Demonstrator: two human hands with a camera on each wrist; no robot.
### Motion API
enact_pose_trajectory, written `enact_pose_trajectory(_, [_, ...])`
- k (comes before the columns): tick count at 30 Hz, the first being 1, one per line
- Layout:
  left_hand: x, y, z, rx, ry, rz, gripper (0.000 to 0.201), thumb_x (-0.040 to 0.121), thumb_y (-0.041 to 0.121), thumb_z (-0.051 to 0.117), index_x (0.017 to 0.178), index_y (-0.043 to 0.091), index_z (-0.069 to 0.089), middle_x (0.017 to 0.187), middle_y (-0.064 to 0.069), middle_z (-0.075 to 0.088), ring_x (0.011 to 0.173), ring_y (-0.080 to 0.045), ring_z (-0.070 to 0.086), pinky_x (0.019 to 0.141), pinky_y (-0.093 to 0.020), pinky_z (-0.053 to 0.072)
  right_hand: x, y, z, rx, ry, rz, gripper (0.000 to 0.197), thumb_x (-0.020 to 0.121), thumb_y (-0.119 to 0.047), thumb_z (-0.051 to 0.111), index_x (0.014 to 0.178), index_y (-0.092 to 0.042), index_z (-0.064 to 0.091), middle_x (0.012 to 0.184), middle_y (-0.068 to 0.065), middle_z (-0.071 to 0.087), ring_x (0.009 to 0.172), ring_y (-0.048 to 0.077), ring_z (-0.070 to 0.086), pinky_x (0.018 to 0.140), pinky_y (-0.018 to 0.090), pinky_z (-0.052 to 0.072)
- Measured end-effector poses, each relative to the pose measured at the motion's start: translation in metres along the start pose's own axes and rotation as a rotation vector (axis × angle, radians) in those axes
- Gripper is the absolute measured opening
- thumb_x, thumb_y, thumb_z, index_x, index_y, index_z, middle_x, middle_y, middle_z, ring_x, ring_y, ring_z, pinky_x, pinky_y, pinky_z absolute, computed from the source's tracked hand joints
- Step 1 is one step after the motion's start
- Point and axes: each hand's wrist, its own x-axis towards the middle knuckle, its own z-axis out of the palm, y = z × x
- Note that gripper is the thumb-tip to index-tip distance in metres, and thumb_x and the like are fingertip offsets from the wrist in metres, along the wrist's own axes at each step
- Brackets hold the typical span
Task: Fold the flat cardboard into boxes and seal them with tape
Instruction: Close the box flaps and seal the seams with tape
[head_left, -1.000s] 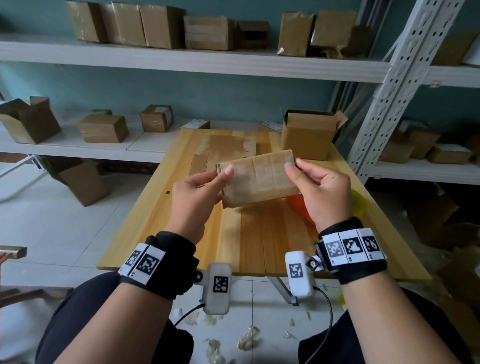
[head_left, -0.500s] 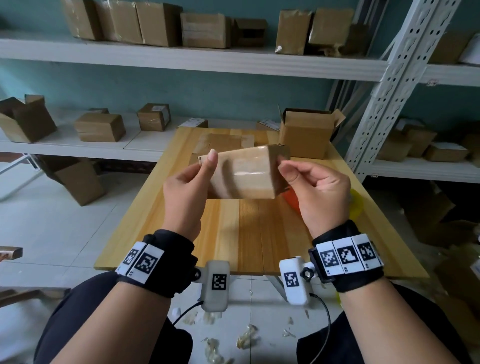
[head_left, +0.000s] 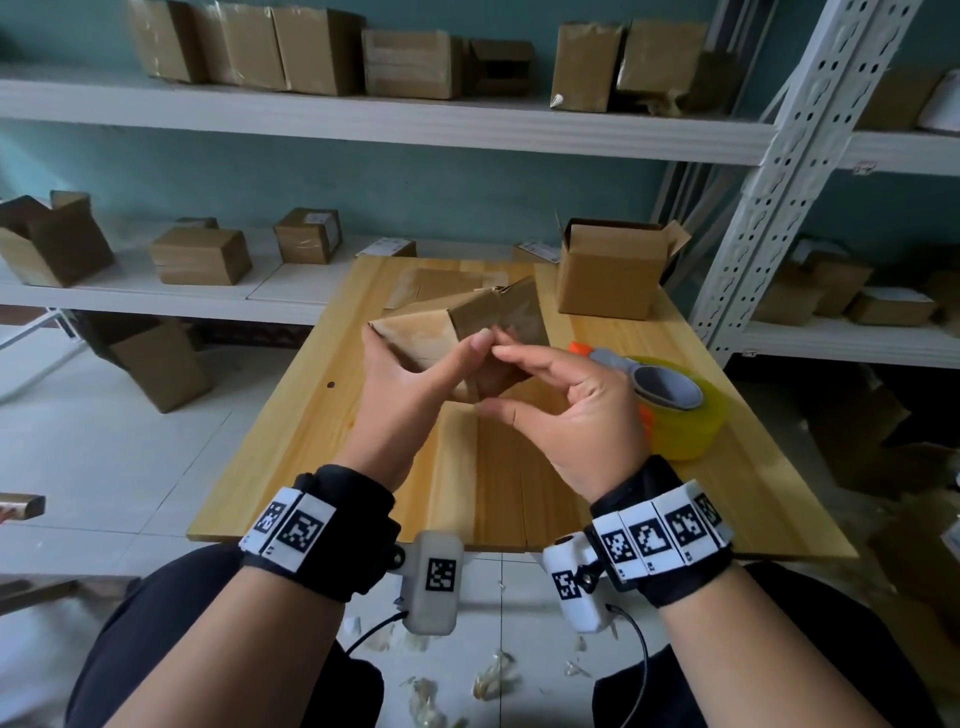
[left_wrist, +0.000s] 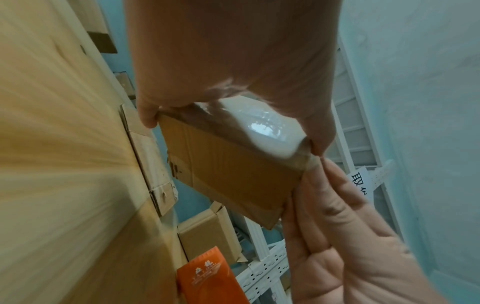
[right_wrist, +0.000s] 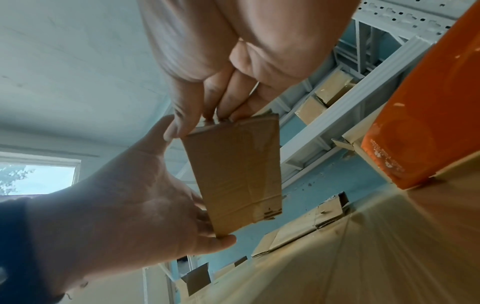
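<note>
Small brown cardboard box (head_left: 457, 338), partly folded, glossy tape on one face: held above pale wooden worktop (head_left: 311, 441) centre | left hand (head_left: 410, 384): fingers and thumb curled around box's left end | right hand (head_left: 566, 410): fingers pinch box's right edge | yellow tape roll in orange-grey dispenser (head_left: 675, 410): on worktop, 3 o'clock of box | open brown carton (head_left: 608, 270): 1 o'clock, far edge

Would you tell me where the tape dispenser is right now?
In the head view, the tape dispenser sits on the wooden table, just right of the right hand.

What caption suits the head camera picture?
Both hands, left hand and right hand, hold a cardboard box above the wooden table.
</note>
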Motion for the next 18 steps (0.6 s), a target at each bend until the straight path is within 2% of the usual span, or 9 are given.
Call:
enact_pose_trajectory(3, [-0.004, 0.003, 0.004, -0.022, 0.039, 0.042, 0.082, 0.071, 0.044, 0.094, 0.132, 0.015, 0.047, 0.117, 0.004, 0.074, 0.104, -0.002, 0.074, 0.081, -0.019, 0.057, -0.001, 0.002, 0.002, 0.000, 0.022, -0.009, 0.049, 0.076, -0.016, 0.092, 0.122, -0.017, 0.075, 0.129, -0.006, 0.073, 0.122, 0.006, 0.068, 0.104, 0.038, 0.057])
enact_pose_trajectory(5, [-0.002, 0.001, 0.004, -0.022, 0.064, 0.035, 0.098, 0.069, 0.048, 0.097, 0.142, 0.013, 0.041, 0.125, 0.002, 0.071, 0.111, -0.003, 0.072, 0.092, -0.026, 0.058, -0.003, 0.001, 0.004, 0.000, 0.051, -0.026, 0.048, 0.075, -0.016, 0.093, 0.120, -0.016, 0.076, 0.127, -0.005, 0.074, 0.120, 0.007, 0.070, 0.102, 0.039, 0.058])
enact_pose_trajectory(7, [0.002, -0.002, 0.002, -0.038, 0.060, -0.014, 0.143, 0.061, 0.058, 0.099, 0.164, 0.017, 0.010, 0.149, -0.001, 0.058, 0.131, -0.008, 0.062, 0.113, -0.037, 0.050, -0.002, -0.001, 0.003, -0.008, 0.070, -0.056, 0.047, 0.075, -0.016, 0.094, 0.119, -0.014, 0.076, 0.126, -0.004, 0.075, 0.120, 0.007, 0.070, 0.102, 0.038, 0.058])
enact_pose_trajectory(8, [0.004, -0.002, 0.001, -0.053, 0.044, -0.042, 0.160, 0.057, 0.062, 0.099, 0.167, 0.022, -0.010, 0.158, -0.001, 0.050, 0.140, -0.009, 0.055, 0.120, -0.040, 0.042, -0.002, -0.001, 0.001, -0.010, 0.067, -0.069, 0.048, 0.075, -0.016, 0.094, 0.119, -0.013, 0.076, 0.127, -0.003, 0.074, 0.121, 0.008, 0.069, 0.103, 0.037, 0.058])
enact_pose_trajectory(10, [0.004, -0.002, 0.001, -0.068, 0.030, -0.069, 0.172, 0.053, 0.063, 0.099, 0.163, 0.029, -0.027, 0.165, 0.000, 0.040, 0.145, -0.010, 0.048, 0.122, -0.037, 0.036, -0.001, -0.001, -0.002, -0.021, 0.045, -0.088, 0.049, 0.075, -0.015, 0.094, 0.120, -0.010, 0.075, 0.129, -0.003, 0.073, 0.125, 0.008, 0.067, 0.106, 0.034, 0.055])
enact_pose_trajectory(12, [0.002, -0.002, 0.003, -0.086, 0.051, -0.065, 0.169, 0.054, 0.060, 0.099, 0.164, 0.033, -0.025, 0.167, -0.001, 0.036, 0.146, -0.011, 0.046, 0.118, -0.034, 0.036, -0.001, -0.001, -0.003, -0.046, 0.027, -0.104, 0.049, 0.076, -0.014, 0.093, 0.121, -0.008, 0.075, 0.133, -0.002, 0.071, 0.129, 0.007, 0.064, 0.108, 0.031, 0.053])
enact_pose_trajectory(15, [0.000, -0.001, 0.005, -0.106, 0.087, -0.038, 0.155, 0.060, 0.061, 0.096, 0.165, 0.042, -0.017, 0.175, -0.003, 0.021, 0.155, -0.014, 0.034, 0.120, -0.037, 0.033, -0.001, -0.002, -0.004, -0.071, 0.010, -0.118, 0.045, 0.079, -0.012, 0.091, 0.120, -0.004, 0.074, 0.139, 0.001, 0.068, 0.139, 0.006, 0.055, 0.112, 0.024, 0.047])
enact_pose_trajectory(17, [0.000, -0.002, 0.004, -0.029, 0.087, -0.022, 0.141, 0.060, 0.074, 0.091, 0.166, 0.051, 0.001, 0.176, -0.001, 0.018, 0.157, -0.017, 0.031, 0.123, -0.049, 0.034, 0.000, -0.003, -0.005, -0.087, -0.009, -0.129, 0.044, 0.081, -0.015, 0.090, 0.121, -0.004, 0.074, 0.143, 0.003, 0.065, 0.146, 0.009, 0.048, 0.116, 0.030, 0.045])
enact_pose_trajectory(18, [-0.002, -0.001, 0.004, 0.023, 0.083, -0.017, 0.129, 0.059, 0.081, 0.088, 0.164, 0.052, 0.018, 0.172, -0.001, 0.026, 0.154, -0.019, 0.037, 0.120, -0.053, 0.039, 0.001, -0.004, -0.007, -0.096, -0.023, -0.130, 0.046, 0.082, -0.019, 0.089, 0.122, -0.005, 0.073, 0.145, 0.003, 0.063, 0.149, 0.011, 0.044, 0.119, 0.036, 0.044])
